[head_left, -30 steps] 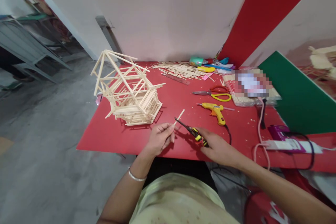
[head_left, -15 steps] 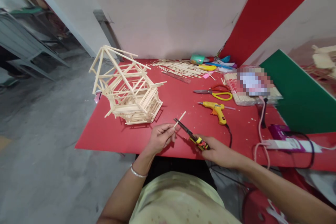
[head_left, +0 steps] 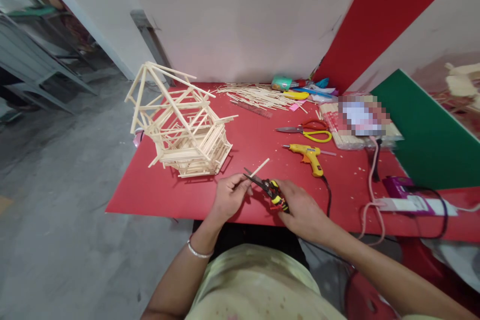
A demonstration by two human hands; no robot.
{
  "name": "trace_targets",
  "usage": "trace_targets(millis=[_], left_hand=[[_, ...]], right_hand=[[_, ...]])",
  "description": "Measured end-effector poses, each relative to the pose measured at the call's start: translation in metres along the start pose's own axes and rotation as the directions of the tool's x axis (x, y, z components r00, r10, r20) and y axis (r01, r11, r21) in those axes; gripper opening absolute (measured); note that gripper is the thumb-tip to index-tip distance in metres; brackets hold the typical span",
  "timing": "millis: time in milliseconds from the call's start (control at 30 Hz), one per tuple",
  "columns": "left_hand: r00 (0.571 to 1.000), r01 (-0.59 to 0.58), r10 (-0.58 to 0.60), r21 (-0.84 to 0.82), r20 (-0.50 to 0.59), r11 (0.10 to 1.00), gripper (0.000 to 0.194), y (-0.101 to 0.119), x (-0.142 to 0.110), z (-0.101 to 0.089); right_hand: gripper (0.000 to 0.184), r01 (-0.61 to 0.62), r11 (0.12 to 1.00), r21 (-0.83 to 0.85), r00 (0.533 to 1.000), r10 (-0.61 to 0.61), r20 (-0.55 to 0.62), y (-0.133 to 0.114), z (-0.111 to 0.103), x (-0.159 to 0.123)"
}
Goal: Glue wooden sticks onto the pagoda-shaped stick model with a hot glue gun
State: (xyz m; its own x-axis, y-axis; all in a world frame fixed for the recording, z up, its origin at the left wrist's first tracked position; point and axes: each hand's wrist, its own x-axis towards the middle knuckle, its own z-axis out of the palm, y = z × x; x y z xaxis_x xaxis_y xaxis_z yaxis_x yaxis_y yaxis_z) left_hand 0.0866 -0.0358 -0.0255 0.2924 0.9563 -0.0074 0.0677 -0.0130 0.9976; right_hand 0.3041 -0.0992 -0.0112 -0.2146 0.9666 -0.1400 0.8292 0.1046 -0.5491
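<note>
Between thumb and fingers, my left hand (head_left: 231, 195) pinches a short thin wooden stick (head_left: 260, 166) that points up and to the right. My right hand (head_left: 302, 207) is wrapped round the yellow and black handles of cutting pliers (head_left: 268, 190). Their dark jaws are spread apart and lie across the stick close to my left fingertips. Left of my hands stands a model built of wooden sticks (head_left: 183, 135), with a peaked open frame over a many-sided base.
A yellow glue gun (head_left: 307, 156) and yellow-and-red-handled scissors (head_left: 305, 132) lie right of centre on the red table (head_left: 150, 197). Loose sticks (head_left: 258, 96) and a ruler (head_left: 251, 109) are at the back. A power strip (head_left: 416, 206) with cords lies at the right.
The plier jaws have opened wider and moved slightly left, nearer my left fingers. My left hand has turned a little with the stick. The view has shifted slightly.
</note>
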Motion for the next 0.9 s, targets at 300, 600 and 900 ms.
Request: trace_targets(millis=[300, 600, 900], left_hand=[[0.999, -0.045, 0.045, 0.040, -0.019, 0.998, 0.028, 0.004, -0.004, 0.001], [0.996, -0.087, 0.089, 0.082, -0.029, 0.993, 0.030, 0.005, -0.003, 0.002], [0.999, 0.005, -0.007, -0.034, -0.036, 0.999, 0.033, -0.009, -0.005, 0.004]], right_hand=[[0.069, 0.029, 0.992, -0.127, 0.998, -0.036, -0.052, -0.003, 0.005, 0.004], [0.061, 0.031, 0.993, -0.113, 0.998, -0.037, -0.054, -0.002, 0.010, 0.007], [0.073, 0.031, 0.999, -0.023, 1.000, -0.031, 0.004, 0.007, 0.008, 0.006]])
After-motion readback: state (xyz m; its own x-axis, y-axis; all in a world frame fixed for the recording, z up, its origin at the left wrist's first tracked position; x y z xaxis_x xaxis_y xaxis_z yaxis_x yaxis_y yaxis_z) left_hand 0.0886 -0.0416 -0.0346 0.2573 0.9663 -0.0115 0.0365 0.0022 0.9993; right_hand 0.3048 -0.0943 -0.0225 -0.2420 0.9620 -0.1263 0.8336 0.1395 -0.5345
